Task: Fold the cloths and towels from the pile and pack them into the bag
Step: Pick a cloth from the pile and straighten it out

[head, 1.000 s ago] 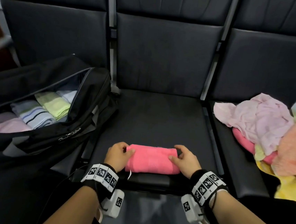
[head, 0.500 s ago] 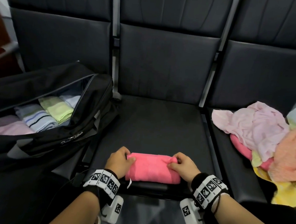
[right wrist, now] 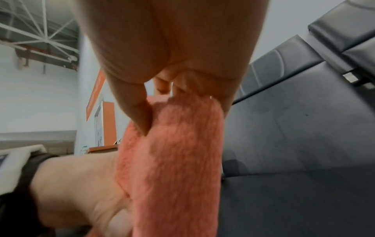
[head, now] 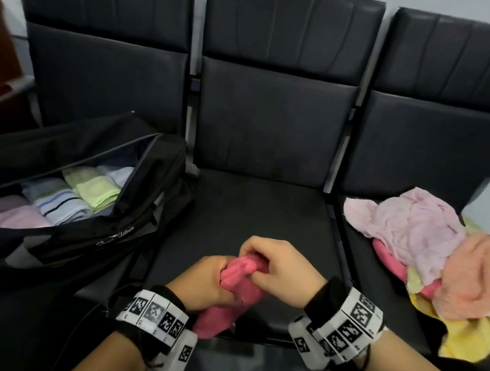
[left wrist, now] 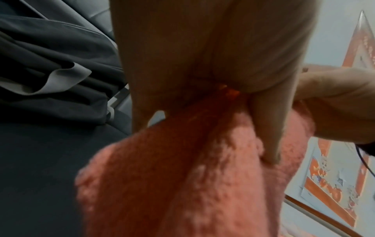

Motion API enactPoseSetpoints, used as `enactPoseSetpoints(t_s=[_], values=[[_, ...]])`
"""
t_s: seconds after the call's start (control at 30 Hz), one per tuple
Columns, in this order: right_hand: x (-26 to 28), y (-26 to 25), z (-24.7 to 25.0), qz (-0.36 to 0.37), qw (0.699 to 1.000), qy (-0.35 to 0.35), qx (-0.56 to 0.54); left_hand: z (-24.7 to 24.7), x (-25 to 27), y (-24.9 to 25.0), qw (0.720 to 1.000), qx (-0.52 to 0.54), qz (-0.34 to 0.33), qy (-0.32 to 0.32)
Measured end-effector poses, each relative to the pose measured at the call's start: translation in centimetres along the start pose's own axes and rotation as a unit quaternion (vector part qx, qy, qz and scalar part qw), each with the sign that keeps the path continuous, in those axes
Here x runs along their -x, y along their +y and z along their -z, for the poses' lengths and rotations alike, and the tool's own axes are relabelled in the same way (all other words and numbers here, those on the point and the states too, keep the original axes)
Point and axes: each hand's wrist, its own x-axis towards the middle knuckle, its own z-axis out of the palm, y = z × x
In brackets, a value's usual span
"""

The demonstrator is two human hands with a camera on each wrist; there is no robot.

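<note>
**Occlusions and cut-offs, all three views**

Head view: the pink towel (head: 234, 298) was mostly covered by the left hand (head: 204, 283) and right hand (head: 277, 273); its fold state could not be read. The bag (head: 89, 230) ran off the left edge, its flap hiding most of the folded cloths (head: 66, 195) inside; their count was unclear. The printed script on the bag's side was too small to read. The pile (head: 429, 251) was cut by the right edge, and its lower layers were buried.

Left wrist view: motion-blurred; the fingertips (left wrist: 270, 144) sank into towel pile, and the wall poster (left wrist: 332, 181) was illegible.

Right wrist view: the fingers (right wrist: 140, 115) were partly behind the towel, and the orange sign (right wrist: 95, 94) was unreadable.
</note>
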Motion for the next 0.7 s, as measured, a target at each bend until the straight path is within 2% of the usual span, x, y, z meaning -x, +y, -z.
enactPoseSetpoints(t_s=[0.07, 0.17, 0.23, 0.3, 0.4, 0.57, 0.63, 0.7], values=[[-0.2, 0.0, -0.4, -0.002, 0.997, 0.057, -0.057, 0.3, 0.3, 0.1, 0.998, 0.053, 0.001, 0.012], [-0.7, 1.0, -1.6, -0.083, 0.973, 0.146, -0.159, 1.0, 0.9, 0.0, 0.985, 0.157, -0.006, 0.064], [-1.4, 1.6, -2.6, -0.130, 0.955, 0.125, -0.237, 1.8, 1.3, -0.2, 0.970, 0.220, -0.005, 0.108], [-2.4, 2.0, -3.8, -0.146, 0.933, 0.080, -0.320, 2.8, 1.5, -0.3, 0.954, 0.265, 0.000, 0.142], [-4.2, 1.6, -5.6, -0.158, 0.912, 0.014, -0.377, 4.3, 1.3, -0.4, 0.930, 0.315, 0.012, 0.189], [-10.3, 0.0, -5.2, -0.143, 0.916, -0.023, -0.374, 8.5, 0.4, 0.5, 0.868, 0.414, 0.056, 0.268], [-13.8, -1.2, -4.2, -0.131, 0.914, -0.026, -0.383, 11.3, 0.1, 1.1, 0.864, 0.410, 0.057, 0.286], [-17.3, -2.3, -3.4, -0.114, 0.913, -0.036, -0.389, 14.4, -0.3, 1.4, 0.872, 0.388, 0.051, 0.294]])
